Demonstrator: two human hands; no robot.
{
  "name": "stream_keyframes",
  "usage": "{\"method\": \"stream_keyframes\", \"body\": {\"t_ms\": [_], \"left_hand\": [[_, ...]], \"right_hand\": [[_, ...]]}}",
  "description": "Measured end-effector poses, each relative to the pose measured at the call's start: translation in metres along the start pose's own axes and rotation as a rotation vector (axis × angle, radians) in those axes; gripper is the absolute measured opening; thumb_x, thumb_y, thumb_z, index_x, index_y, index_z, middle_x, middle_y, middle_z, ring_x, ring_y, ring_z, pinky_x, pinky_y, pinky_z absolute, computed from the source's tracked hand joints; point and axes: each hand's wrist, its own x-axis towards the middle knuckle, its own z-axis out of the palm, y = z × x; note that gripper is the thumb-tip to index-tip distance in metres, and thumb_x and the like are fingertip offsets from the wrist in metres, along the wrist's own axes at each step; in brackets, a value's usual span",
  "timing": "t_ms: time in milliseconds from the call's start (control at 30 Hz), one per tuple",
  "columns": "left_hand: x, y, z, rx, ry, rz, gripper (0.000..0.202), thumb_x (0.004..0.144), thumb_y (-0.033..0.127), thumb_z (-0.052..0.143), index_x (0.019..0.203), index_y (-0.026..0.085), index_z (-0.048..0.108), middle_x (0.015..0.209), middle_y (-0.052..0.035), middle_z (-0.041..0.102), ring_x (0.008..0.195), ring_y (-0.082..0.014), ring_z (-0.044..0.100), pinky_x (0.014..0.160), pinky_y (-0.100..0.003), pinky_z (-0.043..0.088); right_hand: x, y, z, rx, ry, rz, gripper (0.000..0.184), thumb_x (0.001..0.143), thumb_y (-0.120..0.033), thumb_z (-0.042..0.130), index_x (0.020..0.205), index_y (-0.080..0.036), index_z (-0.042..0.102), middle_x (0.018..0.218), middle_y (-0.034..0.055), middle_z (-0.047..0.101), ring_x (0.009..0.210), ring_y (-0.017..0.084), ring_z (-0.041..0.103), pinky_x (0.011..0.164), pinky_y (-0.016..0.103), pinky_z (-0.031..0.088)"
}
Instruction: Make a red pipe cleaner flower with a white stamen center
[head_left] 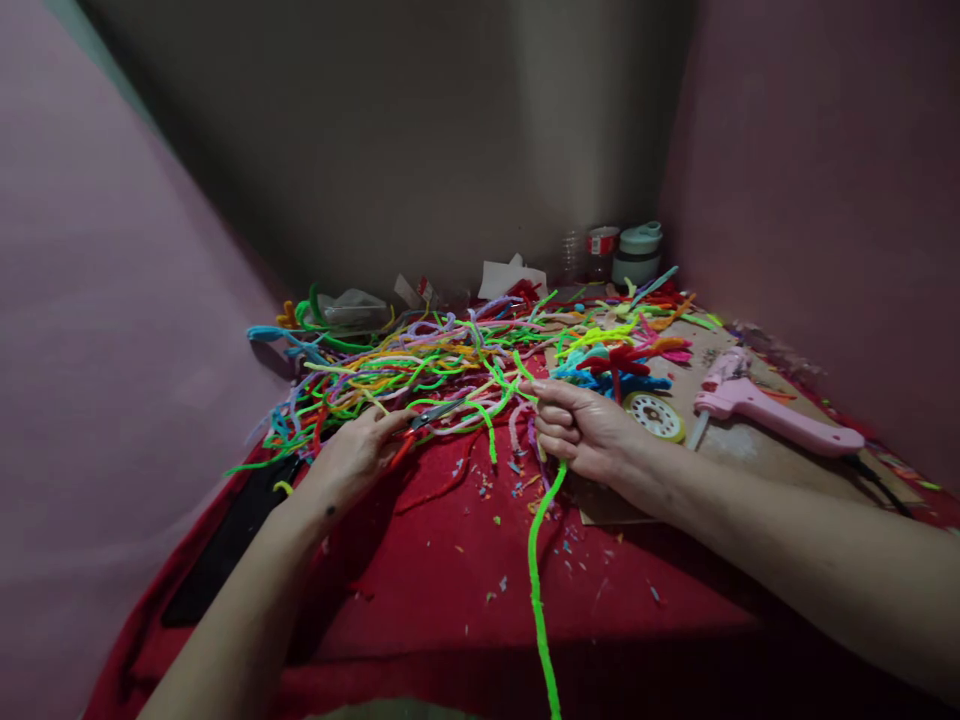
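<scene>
My right hand (pixel 581 430) is closed round a bright green pipe cleaner (pixel 536 570). One end sticks up past my fingertips, and the long end hangs down over the front of the table. My left hand (pixel 360 450) is closed on scissors (pixel 439 412) with red-orange handles, partly hidden by my fingers. Their metal blades point right, toward my right hand, and lie by a bent green piece (pixel 491 435). Behind both hands spreads a tangled heap of coloured pipe cleaners (pixel 397 365).
A pink glue gun (pixel 780 415) lies on a board (pixel 739 460) at the right, near a yellow-rimmed spool (pixel 654 415). Small clippings dot the red cloth (pixel 450 570). A black flat object (pixel 225 560) lies left. A lidded cup (pixel 637 255) stands at the back.
</scene>
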Motion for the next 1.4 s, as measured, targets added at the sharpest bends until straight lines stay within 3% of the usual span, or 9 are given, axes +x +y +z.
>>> {"method": "stream_keyframes", "body": {"t_ms": [233,433,600,733,833,967,1133,1400], "left_hand": [[-0.019,0.005,-0.003,-0.119,0.063,0.058,0.037,0.087,0.033,0.041,0.119,0.023,0.056,0.098,-0.0068,0.055,0.089,-0.0199,0.055,0.076,-0.029,0.043],[-0.03,0.021,0.005,-0.172,-0.091,0.067,0.035,0.087,0.032,0.041,0.115,0.023,0.058,0.091,-0.0062,0.055,0.08,-0.0176,0.055,0.072,-0.028,0.044],[-0.03,0.025,0.0,-0.232,-0.156,0.054,0.034,0.084,0.031,0.048,0.116,0.025,0.059,0.101,-0.0058,0.062,0.092,-0.0199,0.057,0.08,-0.031,0.043],[-0.021,0.027,-0.011,-0.328,-0.054,-0.046,0.029,0.083,0.04,0.048,0.1,0.023,0.064,0.098,-0.0043,0.067,0.089,-0.0193,0.06,0.079,-0.029,0.044],[-0.006,0.036,-0.013,-0.325,0.031,-0.067,0.026,0.082,0.038,0.047,0.086,0.019,0.066,0.09,-0.0046,0.068,0.082,-0.0179,0.061,0.073,-0.026,0.044],[0.021,0.054,-0.006,-0.184,-0.072,0.01,0.024,0.082,0.031,0.046,0.081,0.02,0.067,0.084,-0.0034,0.067,0.074,-0.0152,0.059,0.066,-0.024,0.042],[0.037,0.067,0.003,-0.094,-0.146,0.028,0.018,0.073,0.021,0.049,0.06,0.019,0.062,0.059,-0.0029,0.06,0.054,-0.0148,0.051,0.05,-0.026,0.029],[0.036,0.072,0.001,-0.044,-0.145,0.027,0.015,0.076,0.022,0.047,0.072,0.019,0.061,0.071,-0.0037,0.064,0.063,-0.016,0.056,0.054,-0.025,0.032]], "right_hand": [[0.001,-0.004,0.0,0.054,-0.011,0.009,0.007,0.083,-0.015,0.051,0.081,-0.015,0.058,0.04,-0.0106,0.023,0.036,0.004,0.011,0.033,0.017,0.01],[0.0,-0.003,0.0,0.078,-0.053,0.018,0.005,0.082,-0.016,0.052,0.083,-0.015,0.057,0.04,-0.0105,0.025,0.036,0.004,0.012,0.033,0.017,0.01],[0.0,-0.003,-0.002,0.083,-0.081,0.013,0.005,0.078,-0.014,0.054,0.083,-0.015,0.055,0.041,-0.0099,0.03,0.036,0.004,0.014,0.033,0.016,0.011],[0.0,-0.002,-0.002,0.093,-0.119,0.016,0.002,0.078,-0.013,0.053,0.078,-0.015,0.054,0.041,-0.0099,0.029,0.036,0.004,0.013,0.032,0.016,0.013],[0.0,-0.002,-0.001,0.087,-0.123,0.03,0.007,0.079,-0.015,0.052,0.074,-0.014,0.055,0.041,-0.0095,0.029,0.036,0.004,0.013,0.032,0.016,0.013],[-0.001,-0.002,-0.002,0.08,-0.13,0.035,0.008,0.078,-0.019,0.054,0.071,-0.014,0.054,0.041,-0.0091,0.03,0.035,0.004,0.014,0.031,0.016,0.013],[0.0,-0.003,-0.004,0.087,-0.122,0.018,0.009,0.079,-0.02,0.051,0.072,-0.014,0.055,0.041,-0.0076,0.034,0.034,0.005,0.016,0.032,0.017,0.014],[0.002,-0.002,-0.005,0.112,-0.102,0.033,0.009,0.077,-0.019,0.052,0.07,-0.014,0.055,0.044,-0.0059,0.037,0.035,0.005,0.02,0.033,0.017,0.015]]}}
